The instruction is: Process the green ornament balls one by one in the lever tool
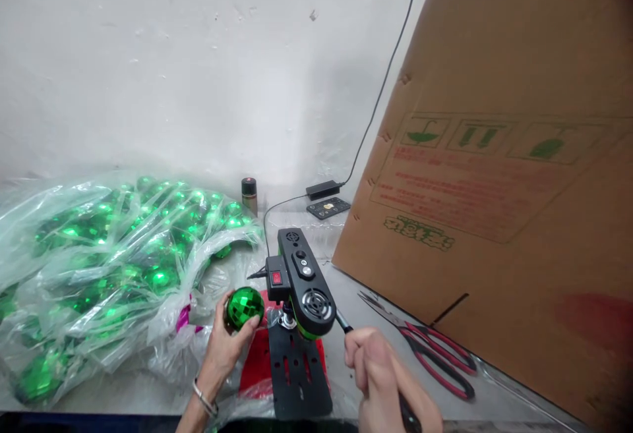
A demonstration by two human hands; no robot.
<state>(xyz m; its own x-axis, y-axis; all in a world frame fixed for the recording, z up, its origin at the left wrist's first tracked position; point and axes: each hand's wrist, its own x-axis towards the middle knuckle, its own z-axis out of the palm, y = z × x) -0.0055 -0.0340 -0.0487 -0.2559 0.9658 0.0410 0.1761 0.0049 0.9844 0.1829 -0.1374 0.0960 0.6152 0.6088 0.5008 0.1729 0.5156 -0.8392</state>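
My left hand (223, 342) is closed around a faceted green ball (244, 306), holding it beside the chuck of a small black bench drill (302, 283). The drill has a red switch on its side and stands on a slotted black base plate (299, 372). My right hand (374, 368) is wrapped around the drill's black lever handle (343, 322) at the machine's right side. A metal bracelet sits on my left wrist.
A clear plastic bag (103, 255) full of several green balls fills the left. A large cardboard box (499, 176) leans at the right, with red-handled scissors (429, 352) before it. A small can (249, 195), a power adapter (323, 190) and a cable lie by the white wall.
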